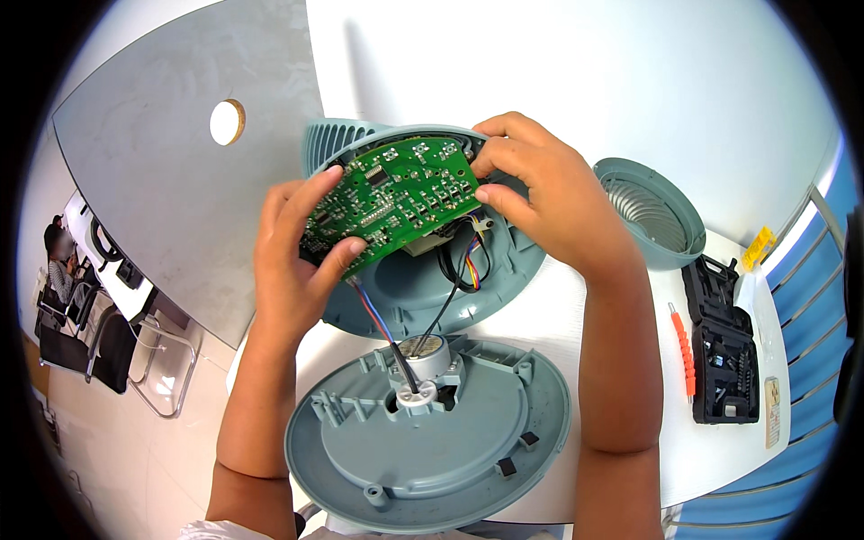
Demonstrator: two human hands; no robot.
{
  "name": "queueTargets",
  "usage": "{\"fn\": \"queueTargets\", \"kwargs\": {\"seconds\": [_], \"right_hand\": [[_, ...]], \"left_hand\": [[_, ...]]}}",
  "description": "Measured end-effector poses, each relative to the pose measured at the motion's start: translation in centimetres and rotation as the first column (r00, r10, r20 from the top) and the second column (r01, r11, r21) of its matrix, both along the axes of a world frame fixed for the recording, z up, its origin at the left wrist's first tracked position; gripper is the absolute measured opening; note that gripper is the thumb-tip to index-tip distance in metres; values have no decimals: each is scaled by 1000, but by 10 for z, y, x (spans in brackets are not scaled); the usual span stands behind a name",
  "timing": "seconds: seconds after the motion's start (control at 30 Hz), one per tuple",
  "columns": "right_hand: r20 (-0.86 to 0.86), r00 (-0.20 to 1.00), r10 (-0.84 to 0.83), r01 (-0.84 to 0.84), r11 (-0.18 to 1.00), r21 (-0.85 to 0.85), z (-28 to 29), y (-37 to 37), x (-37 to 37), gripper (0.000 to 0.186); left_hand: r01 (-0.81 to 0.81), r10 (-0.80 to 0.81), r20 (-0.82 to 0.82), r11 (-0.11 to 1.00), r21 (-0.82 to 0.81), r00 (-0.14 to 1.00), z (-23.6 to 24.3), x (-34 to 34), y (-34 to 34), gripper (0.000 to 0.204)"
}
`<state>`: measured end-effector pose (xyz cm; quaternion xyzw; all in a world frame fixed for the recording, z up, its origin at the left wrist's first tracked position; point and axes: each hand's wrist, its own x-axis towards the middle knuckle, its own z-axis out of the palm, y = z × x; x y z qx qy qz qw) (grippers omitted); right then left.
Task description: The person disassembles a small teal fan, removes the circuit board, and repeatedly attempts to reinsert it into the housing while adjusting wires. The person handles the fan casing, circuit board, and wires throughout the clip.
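Note:
A green circuit board (396,202) is tilted up at the open underside of a grey-green fan housing (396,292). My left hand (301,238) grips the board's left end, thumb on its lower edge. At the opposite end, my right hand (535,184) pinches the board's upper right corner between thumb and fingers. Red, blue and black wires (373,315) run down from the board to a round oval-edged base plate (405,450) nearer me. A silver motor (425,357) sits on that plate. More coloured wires (472,261) hang from inside the housing.
On the right of the white table (621,477) lie a round grey-green fan grille (655,211), an orange flexible shaft (681,346) and an open black tool case (723,355). A grey panel with a round hole (180,180) stands at the left. Chairs (112,346) and a person (61,261) appear beyond.

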<state>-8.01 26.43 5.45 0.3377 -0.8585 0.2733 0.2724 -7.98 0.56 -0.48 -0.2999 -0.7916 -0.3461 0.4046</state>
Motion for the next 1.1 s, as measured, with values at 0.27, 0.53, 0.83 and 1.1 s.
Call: {"fn": "queueTargets", "kwargs": {"seconds": [0.27, 0.53, 0.83, 1.1], "right_hand": [[19, 1000, -9, 9, 1000, 24, -1, -1, 2, 15], [-41, 999, -15, 10, 993, -115, -10, -6, -1, 43], [-4, 998, -67, 67, 998, 12, -4, -8, 4, 66], [-100, 995, -8, 6, 1000, -19, -9, -7, -2, 55]], "left_hand": [[28, -27, -35, 999, 16, 999, -1, -1, 1, 63], [23, -21, -45, 999, 33, 999, -2, 0, 4, 64], [-27, 29, -71, 999, 24, 997, -4, 1, 6, 66], [-29, 31, -75, 999, 30, 997, -5, 0, 7, 67]]}}
